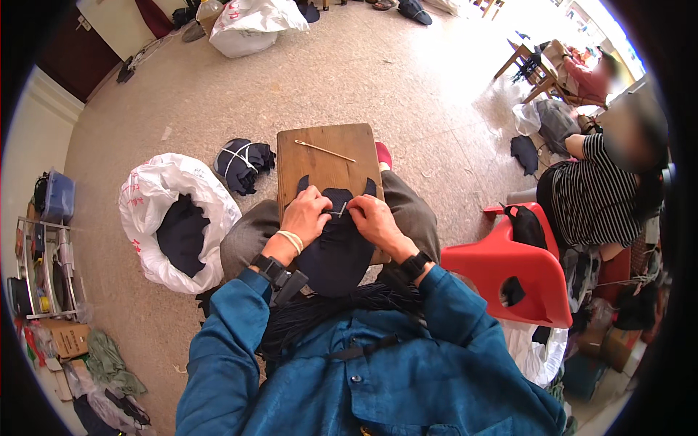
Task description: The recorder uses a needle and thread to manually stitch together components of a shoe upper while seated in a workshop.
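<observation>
We're pinching dark cloth (337, 258) with our left hand (305, 216) and right hand (372, 219), slightly apart; if either is loosening, we're possibly risking dropping the pale strip (339, 211) between.

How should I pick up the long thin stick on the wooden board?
I'd pinch the thin stick around its middle, coming down from above. It lies flat and slanted on the wooden board with nothing covering it, so its top is free. Put the grip across its narrow width, a fingertip on each long side; being long and slim, it should balance best there.
</observation>
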Action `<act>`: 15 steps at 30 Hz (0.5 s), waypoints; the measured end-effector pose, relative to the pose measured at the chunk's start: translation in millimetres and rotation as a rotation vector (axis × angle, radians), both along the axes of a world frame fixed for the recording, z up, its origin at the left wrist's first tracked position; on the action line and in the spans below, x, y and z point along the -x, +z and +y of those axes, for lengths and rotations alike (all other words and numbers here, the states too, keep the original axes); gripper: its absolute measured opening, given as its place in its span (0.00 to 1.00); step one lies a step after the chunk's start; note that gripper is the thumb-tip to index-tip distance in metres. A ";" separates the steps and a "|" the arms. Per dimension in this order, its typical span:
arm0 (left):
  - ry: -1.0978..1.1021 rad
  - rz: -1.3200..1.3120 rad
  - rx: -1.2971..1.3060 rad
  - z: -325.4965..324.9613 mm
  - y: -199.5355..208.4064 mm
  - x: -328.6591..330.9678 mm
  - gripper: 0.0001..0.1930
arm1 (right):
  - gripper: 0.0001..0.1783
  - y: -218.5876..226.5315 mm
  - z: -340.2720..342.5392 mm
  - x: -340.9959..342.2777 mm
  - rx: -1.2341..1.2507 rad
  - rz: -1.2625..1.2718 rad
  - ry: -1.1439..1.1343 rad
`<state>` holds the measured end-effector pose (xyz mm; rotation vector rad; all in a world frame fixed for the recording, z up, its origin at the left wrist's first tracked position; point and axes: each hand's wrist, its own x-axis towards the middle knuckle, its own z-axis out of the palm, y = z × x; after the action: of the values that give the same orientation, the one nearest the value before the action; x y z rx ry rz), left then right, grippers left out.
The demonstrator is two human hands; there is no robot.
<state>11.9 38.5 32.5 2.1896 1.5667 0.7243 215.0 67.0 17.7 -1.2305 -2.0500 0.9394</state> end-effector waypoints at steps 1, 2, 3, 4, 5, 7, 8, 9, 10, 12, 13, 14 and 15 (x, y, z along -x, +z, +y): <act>0.012 0.012 0.115 3.1 -0.5 -2.6 0.07 | 0.05 0.2 0.6 2.9 0.016 -0.039 0.005; 0.009 0.004 0.090 6.7 -0.8 -2.3 0.07 | 0.05 0.5 1.5 5.4 0.004 -0.029 -0.001; -0.005 0.022 0.167 9.7 -1.3 -1.9 0.07 | 0.05 0.8 2.2 7.3 -0.005 -0.088 0.028; -0.004 0.049 0.251 11.4 -2.3 -1.3 0.06 | 0.05 0.9 2.5 7.7 -0.011 -0.147 0.060; -0.011 0.045 0.269 12.7 -3.4 -0.6 0.06 | 0.04 0.4 4.7 10.0 -0.041 -0.158 0.069; -0.034 -0.009 0.241 13.2 -5.1 2.8 0.06 | 0.04 -1.5 7.7 10.0 -0.056 -0.155 0.086; -0.038 -0.041 0.243 13.2 -6.0 4.3 0.05 | 0.04 -3.0 9.0 9.1 -0.051 -0.171 0.113; -0.048 -0.056 0.217 12.9 -6.6 5.9 0.05 | 0.04 -4.7 9.6 8.1 -0.057 -0.165 0.112; -0.045 -0.092 0.205 12.0 -7.4 6.8 0.04 | 0.04 -6.4 9.5 6.2 -0.087 -0.110 0.112; -0.035 -0.129 0.194 9.2 -8.7 8.3 0.04 | 0.06 -8.8 9.1 4.1 -0.116 -0.054 0.120; -0.026 -0.163 0.183 8.0 -9.6 8.1 0.03 | 0.06 -9.2 8.6 3.9 -0.120 -0.013 0.106; -0.009 -0.188 0.187 7.0 -10.7 7.6 0.03 | 0.06 -9.1 8.0 4.1 -0.078 -0.014 0.079; -0.021 -0.198 0.171 6.0 -11.8 7.1 0.03 | 0.06 -8.5 7.2 5.5 -0.125 0.026 0.089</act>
<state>4.8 44.5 20.7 1.9456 1.4479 0.7469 209.5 74.2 9.2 -1.0648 -2.1239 0.8488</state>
